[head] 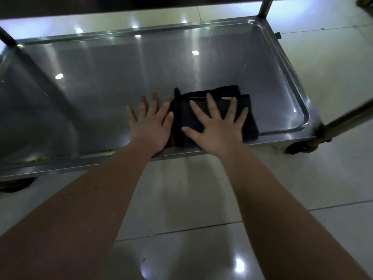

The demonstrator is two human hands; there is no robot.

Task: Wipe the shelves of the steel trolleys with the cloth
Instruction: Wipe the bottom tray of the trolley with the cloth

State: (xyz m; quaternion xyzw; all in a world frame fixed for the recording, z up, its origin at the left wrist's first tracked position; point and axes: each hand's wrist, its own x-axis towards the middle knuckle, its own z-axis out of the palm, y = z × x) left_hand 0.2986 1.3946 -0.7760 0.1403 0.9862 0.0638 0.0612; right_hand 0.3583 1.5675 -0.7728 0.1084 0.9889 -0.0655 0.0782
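Note:
A folded dark cloth (249,118) lies on the bottom shelf (121,81) of a steel trolley, near the shelf's front edge and right of its middle. My right hand (218,126) presses flat on the cloth with the fingers spread. My left hand (150,123) lies flat on the bare steel just left of the cloth, fingers apart, its thumb touching the cloth's left edge. Neither hand grips anything.
The shelf has a raised rim (290,77) all round. Steel posts (264,8) rise at the corners, and the shelf above crosses the top of the view. A caster wheel (300,147) sits at the front right corner. Glossy floor tiles (181,199) surround the trolley.

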